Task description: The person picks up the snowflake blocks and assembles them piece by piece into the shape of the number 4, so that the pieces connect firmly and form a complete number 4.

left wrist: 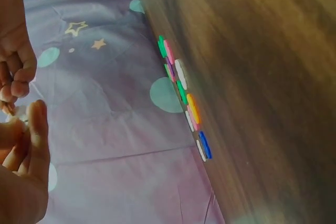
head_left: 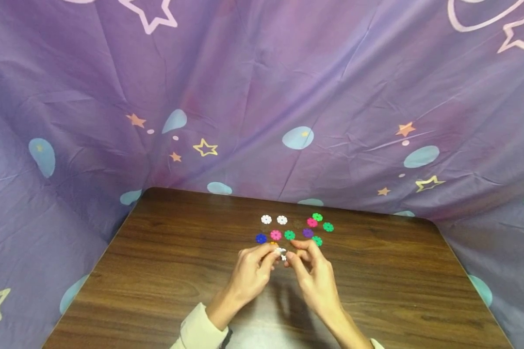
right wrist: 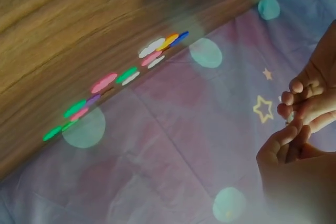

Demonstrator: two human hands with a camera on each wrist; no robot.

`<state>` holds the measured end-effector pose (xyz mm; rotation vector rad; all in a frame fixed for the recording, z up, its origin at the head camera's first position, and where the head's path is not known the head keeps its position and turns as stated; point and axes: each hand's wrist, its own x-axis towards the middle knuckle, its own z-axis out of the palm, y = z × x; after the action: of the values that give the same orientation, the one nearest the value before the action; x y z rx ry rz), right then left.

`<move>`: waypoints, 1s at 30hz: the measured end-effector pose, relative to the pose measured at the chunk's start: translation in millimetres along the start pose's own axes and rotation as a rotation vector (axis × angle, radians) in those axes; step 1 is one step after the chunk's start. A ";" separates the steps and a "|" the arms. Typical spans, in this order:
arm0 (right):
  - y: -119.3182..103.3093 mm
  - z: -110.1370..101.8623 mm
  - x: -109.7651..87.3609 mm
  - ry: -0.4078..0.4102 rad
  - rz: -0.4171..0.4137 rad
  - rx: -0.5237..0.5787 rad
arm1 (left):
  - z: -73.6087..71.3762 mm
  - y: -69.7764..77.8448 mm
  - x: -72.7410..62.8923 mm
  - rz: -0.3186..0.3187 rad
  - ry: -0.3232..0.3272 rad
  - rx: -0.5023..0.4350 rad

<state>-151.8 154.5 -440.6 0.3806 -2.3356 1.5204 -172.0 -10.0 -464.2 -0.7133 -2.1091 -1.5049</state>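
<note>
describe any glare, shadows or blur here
Head view: pale glare on the brown wood-grain table near the picture's bottom edge, dark shadows just above it; left wrist view: table grain soft; right wrist view: milky haze over part of the person's bare right hand.

white discs (head_left: 266,219), green discs (head_left: 289,235), blue disc (head_left: 261,238), brown wood-grained table (head_left: 179,232), purple star-patterned cloth (head_left: 262,92)

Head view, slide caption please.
Left hand pinches a white piece, right hand alongside, near multicoloured flower-shaped discs on a wooden table.
</note>
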 end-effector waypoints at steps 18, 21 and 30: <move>14.9 -16.4 4.2 -0.086 -0.004 -0.082 | -8.4 6.5 4.2 -0.250 -0.089 -0.054; 26.5 -22.1 6.9 -0.069 0.001 -0.200 | -9.8 7.4 6.3 -0.246 -0.083 -0.044; 65.8 -30.5 5.4 -0.164 0.020 -0.428 | -11.1 7.7 6.9 -0.255 -0.065 -0.044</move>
<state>-178.8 208.3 -481.4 0.3822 -2.7110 0.9844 -171.7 -17.4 -451.0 -0.5306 -2.2928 -1.6849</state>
